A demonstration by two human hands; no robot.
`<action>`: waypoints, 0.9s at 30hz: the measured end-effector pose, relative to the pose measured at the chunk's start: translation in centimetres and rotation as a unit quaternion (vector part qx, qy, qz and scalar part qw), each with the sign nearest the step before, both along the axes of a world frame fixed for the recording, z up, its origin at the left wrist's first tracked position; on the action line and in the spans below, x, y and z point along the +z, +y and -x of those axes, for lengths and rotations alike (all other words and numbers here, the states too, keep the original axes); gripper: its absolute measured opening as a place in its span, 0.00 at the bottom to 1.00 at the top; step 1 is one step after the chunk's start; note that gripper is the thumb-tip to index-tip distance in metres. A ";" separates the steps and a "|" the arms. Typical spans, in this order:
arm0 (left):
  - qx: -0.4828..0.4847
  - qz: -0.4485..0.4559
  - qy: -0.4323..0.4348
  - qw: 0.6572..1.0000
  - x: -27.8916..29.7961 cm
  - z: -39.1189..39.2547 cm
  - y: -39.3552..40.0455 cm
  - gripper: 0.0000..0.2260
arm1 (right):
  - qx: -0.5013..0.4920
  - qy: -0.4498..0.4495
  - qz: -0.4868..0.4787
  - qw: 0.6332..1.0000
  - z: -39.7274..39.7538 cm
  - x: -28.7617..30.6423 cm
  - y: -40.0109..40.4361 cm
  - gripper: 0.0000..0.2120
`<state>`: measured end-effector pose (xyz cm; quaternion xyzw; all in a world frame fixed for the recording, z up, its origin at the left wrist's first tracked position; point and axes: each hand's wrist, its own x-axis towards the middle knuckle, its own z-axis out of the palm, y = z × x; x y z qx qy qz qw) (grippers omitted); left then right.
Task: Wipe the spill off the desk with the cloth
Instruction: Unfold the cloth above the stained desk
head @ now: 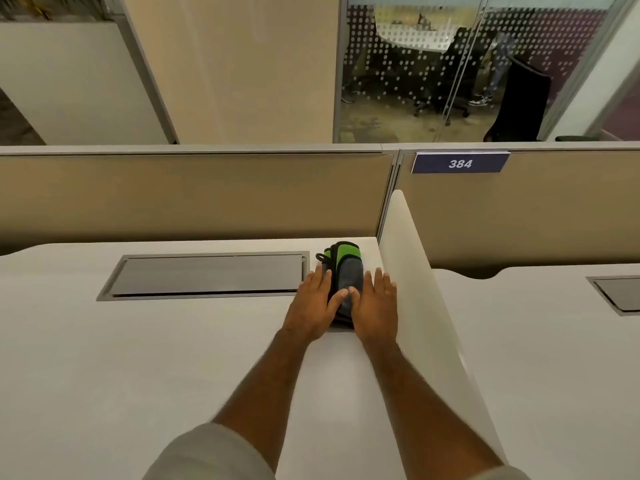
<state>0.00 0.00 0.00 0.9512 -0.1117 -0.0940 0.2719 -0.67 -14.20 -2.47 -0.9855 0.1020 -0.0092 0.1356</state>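
Observation:
A folded grey and green cloth [343,268] with black edging lies at the far right corner of the white desk [138,358], close to the side divider. My left hand [313,308] rests flat on its left side, fingers spread. On the cloth's right side my right hand [375,306] lies the same way. The two thumbs meet on top of the grey part. Neither hand has closed around it. I see no spill on the desk surface.
A grey cable hatch [207,275] is set into the desk left of the cloth. A white side divider [415,289] rises right beside my right hand. A beige back partition [194,195] carries a sign reading 384 [460,163].

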 end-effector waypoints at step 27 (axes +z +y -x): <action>0.273 0.466 0.164 0.826 0.0 -0.7 2.0 0.16 | -0.103 -0.014 -0.627 0.772 -0.3 2.4 1.0 0.27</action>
